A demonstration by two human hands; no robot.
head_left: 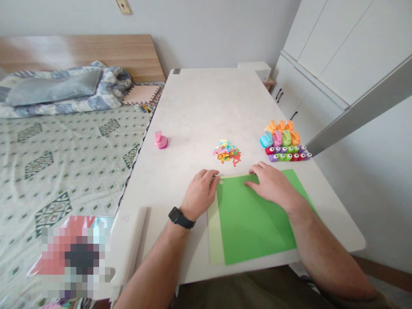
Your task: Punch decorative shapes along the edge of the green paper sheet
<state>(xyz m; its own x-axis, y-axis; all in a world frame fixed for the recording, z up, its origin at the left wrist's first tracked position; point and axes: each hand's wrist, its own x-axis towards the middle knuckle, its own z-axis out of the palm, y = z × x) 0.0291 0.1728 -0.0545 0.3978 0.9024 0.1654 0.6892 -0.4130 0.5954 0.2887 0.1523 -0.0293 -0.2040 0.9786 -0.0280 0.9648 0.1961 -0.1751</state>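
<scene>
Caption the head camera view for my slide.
Left hand and right hand on green paper, near craft punches and paper cutouts.

No words, labels, brands, numbers or signs can be read anywhere here.

To your left, a patterned bed (64,167) runs beside the white table (199,103), with rolled bedding (61,90) against its wooden headboard (80,53). Ahead is a grey wall (206,34); to your right stand white cabinets (334,56).
</scene>
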